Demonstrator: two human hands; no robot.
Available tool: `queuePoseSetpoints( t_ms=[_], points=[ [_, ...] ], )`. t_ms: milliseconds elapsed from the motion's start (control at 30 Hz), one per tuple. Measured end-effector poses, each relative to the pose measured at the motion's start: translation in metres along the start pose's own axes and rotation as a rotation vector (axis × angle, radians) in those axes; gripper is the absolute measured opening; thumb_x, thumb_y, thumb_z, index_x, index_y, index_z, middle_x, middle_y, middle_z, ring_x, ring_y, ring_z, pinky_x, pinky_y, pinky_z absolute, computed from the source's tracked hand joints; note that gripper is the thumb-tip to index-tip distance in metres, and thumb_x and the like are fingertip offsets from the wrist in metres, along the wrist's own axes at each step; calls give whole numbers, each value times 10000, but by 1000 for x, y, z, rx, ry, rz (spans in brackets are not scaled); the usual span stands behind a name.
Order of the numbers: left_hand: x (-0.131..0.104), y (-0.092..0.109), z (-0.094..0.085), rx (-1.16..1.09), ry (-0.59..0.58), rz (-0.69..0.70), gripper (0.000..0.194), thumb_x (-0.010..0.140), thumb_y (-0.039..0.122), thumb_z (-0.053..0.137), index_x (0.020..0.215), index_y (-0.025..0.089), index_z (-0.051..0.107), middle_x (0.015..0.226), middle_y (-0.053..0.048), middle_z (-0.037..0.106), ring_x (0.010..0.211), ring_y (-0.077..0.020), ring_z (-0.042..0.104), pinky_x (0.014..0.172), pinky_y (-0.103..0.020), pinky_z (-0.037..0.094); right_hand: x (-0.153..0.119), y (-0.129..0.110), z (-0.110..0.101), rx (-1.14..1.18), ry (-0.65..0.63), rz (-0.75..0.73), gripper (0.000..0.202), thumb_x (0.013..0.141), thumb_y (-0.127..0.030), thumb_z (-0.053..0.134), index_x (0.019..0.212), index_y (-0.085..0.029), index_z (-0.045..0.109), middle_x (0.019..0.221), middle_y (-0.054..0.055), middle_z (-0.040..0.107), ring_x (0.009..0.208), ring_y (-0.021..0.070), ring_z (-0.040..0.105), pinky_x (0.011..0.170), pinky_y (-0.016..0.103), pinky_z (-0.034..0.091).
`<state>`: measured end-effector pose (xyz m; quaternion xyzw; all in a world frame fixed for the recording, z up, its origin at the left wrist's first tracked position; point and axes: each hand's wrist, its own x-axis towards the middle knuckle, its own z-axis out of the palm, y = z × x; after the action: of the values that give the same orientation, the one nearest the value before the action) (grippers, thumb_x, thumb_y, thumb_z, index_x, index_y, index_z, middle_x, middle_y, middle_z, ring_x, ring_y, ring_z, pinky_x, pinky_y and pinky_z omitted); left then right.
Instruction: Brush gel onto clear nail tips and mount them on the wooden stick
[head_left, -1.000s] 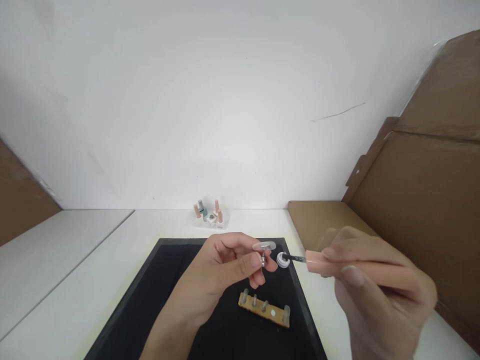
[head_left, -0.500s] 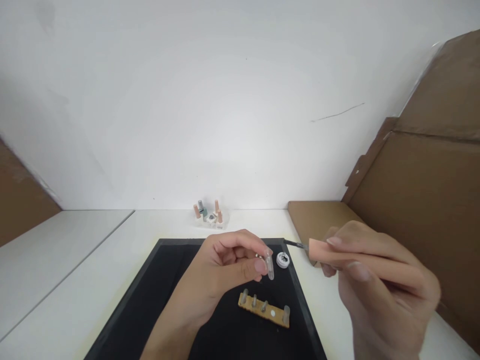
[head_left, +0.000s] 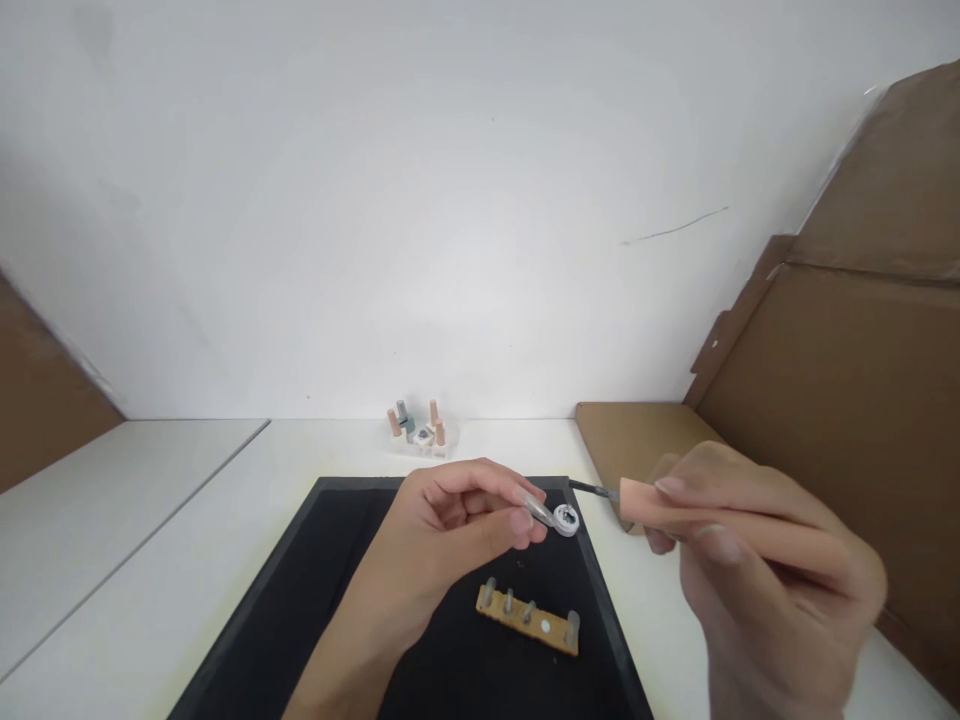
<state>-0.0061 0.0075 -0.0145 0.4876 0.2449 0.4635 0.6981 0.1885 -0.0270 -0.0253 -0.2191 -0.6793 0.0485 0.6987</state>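
Observation:
Above the black mat [head_left: 300,600], my left hand [head_left: 457,520] pinches a clear, greyish nail tip [head_left: 538,510] between thumb and fingers, its free end pointing right. My right hand [head_left: 765,560] grips a peach-coloured brush handle [head_left: 652,505], whose dark bristles [head_left: 591,488] point left, apart from the nail tip. Just beyond the tip's end is a small round white pot [head_left: 566,519]. Below my left hand lies a wooden strip [head_left: 517,620] bearing several translucent nail tips and a white dot.
Several small bottles with peach and grey caps [head_left: 420,430] stand in a clear holder near the wall. Flat cardboard [head_left: 630,440] lies at the right, beside upright cardboard [head_left: 847,400]. A seam [head_left: 150,545] crosses the white table at left.
The nail tip in my left hand has turned from nearly upright to slanting right, towards the white pot. My right hand with the brush has barely shifted.

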Motion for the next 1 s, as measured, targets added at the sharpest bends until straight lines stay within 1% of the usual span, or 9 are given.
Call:
queuePoseSetpoints(
  t_ms=[100,200,333,433,567,667,767,833,1000],
  points=[
    [1,-1,0,-4,-6,-1,98,717,101,852,667,171,804,732,-24,767,640,-104,684,643,-177,553,0,2,0,-5,-7,-18,308,908,-78,624,1086,-279,777,933,10,751,688,163,588,513,335,440],
    [3,-2,0,-2,-29,10,93,738,113,844,683,173,799,685,-5,749,648,-95,685,645,-156,544,1,1,1,-39,-16,-28,271,922,-128,627,1090,-279,776,916,24,754,641,160,576,493,334,422],
    [6,-4,3,2,-28,-1,101,753,123,842,681,166,786,662,11,738,645,-73,670,637,-126,521,5,-4,3,-58,-46,-27,198,933,-193,635,1067,-249,771,788,28,750,563,153,556,447,317,424],
    [7,-4,6,-22,-31,-21,95,750,164,856,692,164,782,652,15,739,630,-67,667,632,-119,514,8,-5,3,-39,-83,-5,178,922,-194,646,1060,-233,752,734,20,727,563,155,582,432,301,452],
    [6,-4,10,-34,-26,-36,82,749,191,863,742,173,784,661,15,743,636,-78,676,635,-132,513,12,-5,-1,-3,-146,9,210,902,-174,661,1096,-222,727,767,24,732,616,163,647,443,287,490],
    [7,-3,13,-27,-37,-32,81,763,191,852,732,168,781,670,12,745,649,-79,676,644,-131,515,14,-6,0,-11,-185,25,206,887,-144,666,1074,-208,724,752,20,737,605,156,647,448,280,497],
    [8,-3,13,-43,-57,-22,85,766,183,850,719,157,784,665,13,743,645,-69,674,629,-111,507,13,-7,2,-31,-156,23,158,877,-114,659,981,-215,721,744,8,751,562,146,609,432,281,469],
    [8,-3,12,-62,-61,-17,95,761,181,853,703,152,784,648,18,739,631,-61,672,613,-97,501,12,-7,3,-25,-125,4,121,903,-137,639,941,-222,717,756,9,764,542,144,585,418,286,447],
    [7,-3,10,-68,-58,-22,64,771,168,846,738,155,792,664,21,750,630,-56,677,621,-94,510,11,-5,1,-20,-137,-5,149,938,-203,627,1054,-205,720,767,32,752,592,157,634,440,290,476]
  ],
)
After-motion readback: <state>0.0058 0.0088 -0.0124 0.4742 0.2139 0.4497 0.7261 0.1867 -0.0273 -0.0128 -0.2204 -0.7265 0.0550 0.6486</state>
